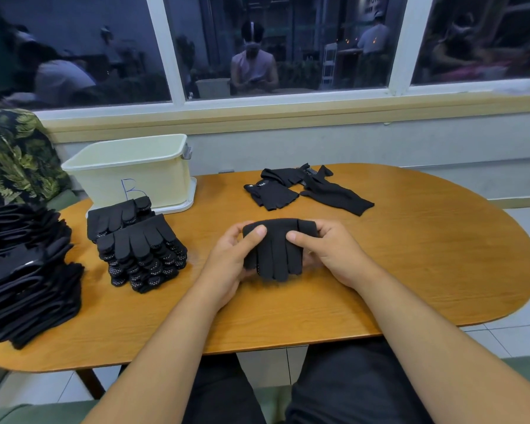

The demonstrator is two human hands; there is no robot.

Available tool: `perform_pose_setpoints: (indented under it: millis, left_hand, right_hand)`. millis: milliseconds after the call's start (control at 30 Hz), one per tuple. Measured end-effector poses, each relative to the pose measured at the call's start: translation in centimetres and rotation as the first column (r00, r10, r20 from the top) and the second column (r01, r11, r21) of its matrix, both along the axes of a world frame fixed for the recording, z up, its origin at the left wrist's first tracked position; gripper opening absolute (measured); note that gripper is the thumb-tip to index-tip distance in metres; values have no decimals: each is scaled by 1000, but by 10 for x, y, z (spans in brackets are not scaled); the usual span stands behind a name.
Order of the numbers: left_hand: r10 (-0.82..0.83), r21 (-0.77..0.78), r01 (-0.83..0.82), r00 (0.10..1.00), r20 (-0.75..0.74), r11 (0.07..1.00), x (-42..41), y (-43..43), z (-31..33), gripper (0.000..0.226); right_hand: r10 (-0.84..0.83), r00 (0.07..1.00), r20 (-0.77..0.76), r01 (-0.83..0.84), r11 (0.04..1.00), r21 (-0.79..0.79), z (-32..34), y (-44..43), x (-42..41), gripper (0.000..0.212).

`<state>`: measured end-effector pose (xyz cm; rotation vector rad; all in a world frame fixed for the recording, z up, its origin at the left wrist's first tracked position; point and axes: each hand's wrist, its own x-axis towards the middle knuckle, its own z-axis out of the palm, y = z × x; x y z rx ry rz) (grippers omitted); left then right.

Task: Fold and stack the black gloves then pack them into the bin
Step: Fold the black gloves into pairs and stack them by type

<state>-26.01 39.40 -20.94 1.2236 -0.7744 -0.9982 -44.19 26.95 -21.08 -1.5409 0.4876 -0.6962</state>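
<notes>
A folded black glove is held just above the middle of the wooden table, its fingers pointing toward me. My left hand grips its left edge, thumb on top. My right hand grips the right edge the same way. To the left stands a stack of folded gloves, with a second stack behind it. Several loose black gloves lie at the back of the table. The cream bin, marked with a blue letter B, stands at the back left on a white lid.
A tall pile of black fabric pieces fills the table's left edge. A leaf-patterned cushion sits behind it. A window sill and wall run along the far side of the table. My dark trousers show below the near edge.
</notes>
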Motion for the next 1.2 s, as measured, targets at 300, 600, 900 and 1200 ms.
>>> perform_pose_setpoints:
  millis: [300, 600, 900, 1200]
  left_hand:
    - [40, -12, -39, 993, 112, 999, -1, -5, -9, 30]
    - [158, -102, -136, 955, 251, 985, -5, -1, -4, 30]
    - [258, -199, -206, 922, 288, 958, -9, 8, -3, 46]
    - [494, -245, -433, 804, 331, 868, 15, 47, 30, 26]
  right_hand:
    - [4, 1000, -22, -1, 989, 146, -1, -4, 1, 31]
    - [-98, 995, -15, 99, 965, 243, 3, -8, 0, 29]
    - [-188, 981, 51, 165, 941, 294, 6, -1, 11, 36]
    - [-121, 983, 140, 108, 990, 93, 39, 44, 50, 17]
